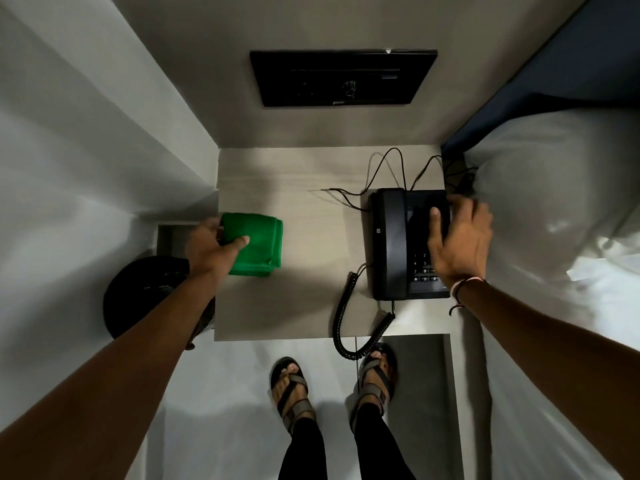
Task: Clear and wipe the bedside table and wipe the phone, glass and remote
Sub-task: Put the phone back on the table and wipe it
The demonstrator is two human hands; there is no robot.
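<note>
1. Two bare hands reach over the bedside table [311, 188], seen from above by the head camera.
2. The left hand [211, 245] grips a folded green cloth [258, 249] at its left edge, thumb on top and fingers curled under; the cloth lies flat on the left part of the tabletop.
3. The right hand [459, 244] is spread open, palm down, resting on the right side of the black phone [407, 244], thumb on the phone's upper face; it is not closed around anything.
4. The phone sits on the right part of the table, its handset in the cradle along the left side, keypad partly visible below the hand.
5. A coiled cord [346, 327] loops from the phone's near end over the table's front edge.
6. Thin cables [384, 168] trail behind the phone toward the wall.
7. A white pillow [554, 209] lies just to the right of the table, and a dark round bin [145, 292] stands to its left.
</note>
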